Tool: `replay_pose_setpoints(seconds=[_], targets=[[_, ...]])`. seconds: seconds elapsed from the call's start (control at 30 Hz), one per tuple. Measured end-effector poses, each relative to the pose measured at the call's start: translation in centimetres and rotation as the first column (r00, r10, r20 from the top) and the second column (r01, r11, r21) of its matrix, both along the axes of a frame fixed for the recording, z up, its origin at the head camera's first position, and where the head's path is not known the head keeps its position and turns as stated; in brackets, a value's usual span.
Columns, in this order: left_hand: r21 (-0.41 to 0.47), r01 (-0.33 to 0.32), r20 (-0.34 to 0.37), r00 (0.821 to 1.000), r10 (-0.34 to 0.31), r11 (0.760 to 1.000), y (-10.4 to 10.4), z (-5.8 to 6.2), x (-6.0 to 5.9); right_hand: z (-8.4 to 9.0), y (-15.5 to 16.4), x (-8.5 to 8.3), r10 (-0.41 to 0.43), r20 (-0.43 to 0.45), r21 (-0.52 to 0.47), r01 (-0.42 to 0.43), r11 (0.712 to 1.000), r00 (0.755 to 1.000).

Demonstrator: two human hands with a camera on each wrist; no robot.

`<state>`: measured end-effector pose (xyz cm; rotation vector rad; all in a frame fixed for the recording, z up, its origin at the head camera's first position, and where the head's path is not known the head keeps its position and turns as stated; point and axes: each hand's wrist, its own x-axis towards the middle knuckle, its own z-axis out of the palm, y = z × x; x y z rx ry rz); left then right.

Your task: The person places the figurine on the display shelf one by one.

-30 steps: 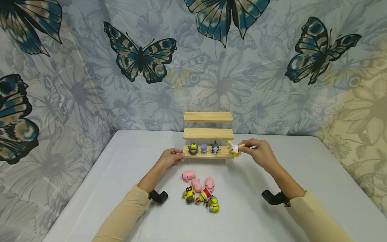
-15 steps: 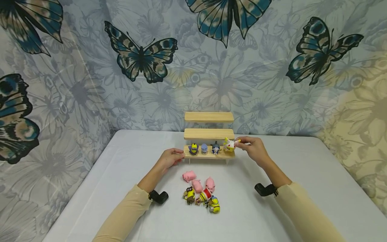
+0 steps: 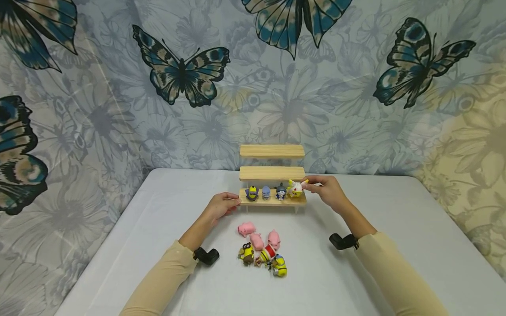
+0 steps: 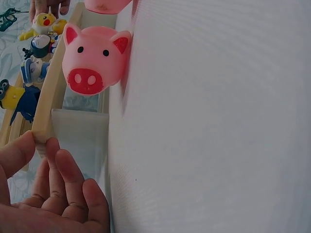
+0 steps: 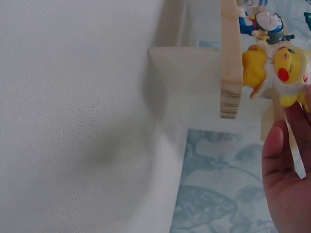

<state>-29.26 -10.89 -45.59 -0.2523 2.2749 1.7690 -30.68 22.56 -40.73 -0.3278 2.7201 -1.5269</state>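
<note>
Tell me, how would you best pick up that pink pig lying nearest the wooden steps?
Probably pinch the pink pig across its round body, coming from above. It lies on the table apart from the other toys, so fingers have room on both flanks; its ears look too small to hold.

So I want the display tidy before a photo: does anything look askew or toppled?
Yes. In the loose pile on the table, one pink pig lies on its side and a yellow figure is toppled. On the lowest shelf, the yellow and white figure leans, pinched by the right hand.
</note>
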Motion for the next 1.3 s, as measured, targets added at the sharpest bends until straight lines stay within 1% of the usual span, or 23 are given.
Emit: replay_pose_setpoints(seconds=[0.17, 0.37, 0.53, 0.63, 0.77, 0.87, 0.97, 1.03, 1.1, 1.17, 1.3], targets=[[-0.002, 0.002, 0.004, 1.0, -0.002, 1.0, 0.0, 0.0, 0.0, 0.0, -0.2, -0.3, -0.008, 0.006, -0.008, 0.008, 1.0, 1.0], [0.005, -0.001, 0.006, 1.0, 0.001, 1.0, 0.0, 0.1, 0.1, 0.1, -0.4, -0.5, -0.018, 0.045, 0.006, 0.017, 1.0, 0.999], [0.01, -0.001, 0.004, 1.0, 0.001, 1.0, -0.1, 0.1, 0.1, 0.2, -0.5, -0.6, -0.026, 0.066, -0.004, 0.027, 1.0, 0.997], [0.014, 0.0, 0.003, 1.0, 0.0, 1.0, 0.0, 0.2, 0.1, 0.2, -0.3, -0.4, -0.038, 0.054, -0.011, 0.038, 0.999, 0.998], [0.013, -0.002, 0.005, 1.0, 0.002, 1.0, 0.1, 0.2, 0.2, 0.5, 0.0, 0.1, -0.087, 0.035, -0.021, 0.088, 0.996, 0.996], [0.011, -0.004, 0.011, 1.0, 0.004, 1.0, 0.1, 0.3, 0.2, 0.9, 0.2, 0.6, -0.14, -0.006, -0.004, 0.14, 0.99, 0.99], [0.013, -0.006, 0.014, 1.0, 0.006, 1.0, 0.1, 0.3, 0.2, 1.3, 0.2, 1.4, -0.175, -0.11, 0.037, 0.18, 0.983, 0.978], [0.012, -0.004, 0.011, 1.0, 0.004, 1.0, 0.1, 0.3, 0.1, 1.6, 0.0, 2.0, -0.182, -0.198, 0.077, 0.2, 0.977, 0.963], [0.012, -0.005, 0.009, 1.0, 0.005, 1.0, 0.1, 0.3, 0.2, 1.8, -0.3, 2.7, -0.156, -0.264, 0.116, 0.191, 0.975, 0.952], [0.014, -0.006, 0.011, 1.0, 0.006, 1.0, 0.1, 0.3, 0.2, 2.0, -0.7, 3.4, -0.109, -0.301, 0.158, 0.163, 0.974, 0.947], [0.01, -0.008, 0.013, 1.0, 0.008, 1.0, 0.0, 0.4, 0.2, 2.2, -1.6, 4.8, -0.001, -0.296, 0.21, 0.066, 0.976, 0.955]])
